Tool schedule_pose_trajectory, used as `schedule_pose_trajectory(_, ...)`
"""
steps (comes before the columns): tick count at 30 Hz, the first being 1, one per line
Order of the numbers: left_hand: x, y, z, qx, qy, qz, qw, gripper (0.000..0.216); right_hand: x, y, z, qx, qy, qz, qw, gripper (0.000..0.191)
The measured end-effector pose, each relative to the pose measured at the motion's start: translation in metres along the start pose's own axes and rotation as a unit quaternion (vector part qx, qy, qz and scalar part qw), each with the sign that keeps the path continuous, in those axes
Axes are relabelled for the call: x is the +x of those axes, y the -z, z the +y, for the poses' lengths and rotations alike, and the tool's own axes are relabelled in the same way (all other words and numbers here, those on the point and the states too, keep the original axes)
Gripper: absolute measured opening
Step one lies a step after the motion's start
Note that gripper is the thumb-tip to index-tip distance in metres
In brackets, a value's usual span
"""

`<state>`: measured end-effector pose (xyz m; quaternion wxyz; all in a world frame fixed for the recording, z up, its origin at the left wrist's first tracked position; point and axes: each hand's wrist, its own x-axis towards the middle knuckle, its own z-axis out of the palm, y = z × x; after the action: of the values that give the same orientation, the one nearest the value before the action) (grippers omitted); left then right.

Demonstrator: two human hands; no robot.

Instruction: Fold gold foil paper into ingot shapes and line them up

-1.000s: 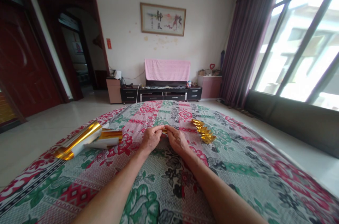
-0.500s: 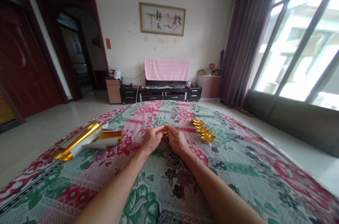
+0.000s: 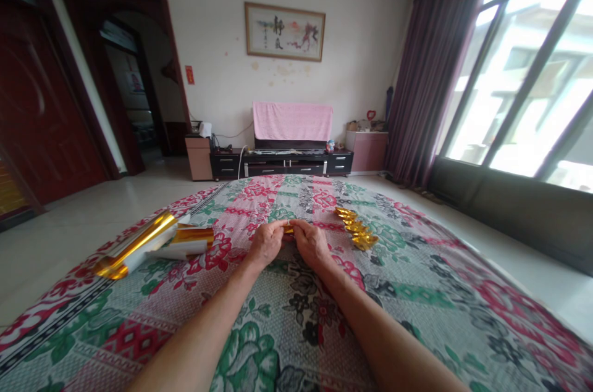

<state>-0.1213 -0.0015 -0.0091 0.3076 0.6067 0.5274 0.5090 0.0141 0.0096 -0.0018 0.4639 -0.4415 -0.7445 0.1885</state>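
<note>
Between my fingertips is a small piece of gold foil paper point(image 3: 288, 229), mostly hidden by the fingers. My left hand point(image 3: 267, 244) pinches it from the left, and my right hand point(image 3: 311, 243) pinches it from the right, with the fingers of both hands meeting at the far side. A row of several folded gold paper ingots point(image 3: 356, 228) lies to the right of my right hand. To the left are curled sheets of gold foil paper point(image 3: 160, 237) with white backs, lying loosely over one another.
A flowered cloth point(image 3: 250, 342) in red, green and grey covers the broad surface under my arms. Beyond it stand a low black cabinet point(image 3: 266, 168) and a screen draped with a pink towel point(image 3: 293, 121). A window point(image 3: 519, 83) with a purple curtain point(image 3: 424, 71) is on the right.
Both hands stay in nearly the same place. The fingers have shifted slightly around the gold paper, and a little more of it shows. The ingots and loose sheets have not moved.
</note>
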Motion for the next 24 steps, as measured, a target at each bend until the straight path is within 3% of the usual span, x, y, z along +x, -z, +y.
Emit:
schedule_pose_trajectory(5, 0.0011, 0.0009, -0.0035, 0.059, -0.022, 0.066, 0.996, 0.033, -0.0014, 0.0019, -0.0047, -0.012, 0.012, -0.015, 1.000, 0.032)
schedule_pose_trajectory(13, -0.0011, 0.0017, 0.0000, 0.082, -0.039, 0.021, 0.996, 0.033, -0.0004, 0.0037, -0.0048, -0.016, -0.012, -0.009, 1.000, 0.034)
schedule_pose_trajectory(24, -0.0023, 0.0032, 0.0047, 0.160, -0.043, 0.062, 0.984, 0.035, -0.0031, 0.0026, -0.0070, -0.032, 0.019, -0.025, 0.999, 0.033)
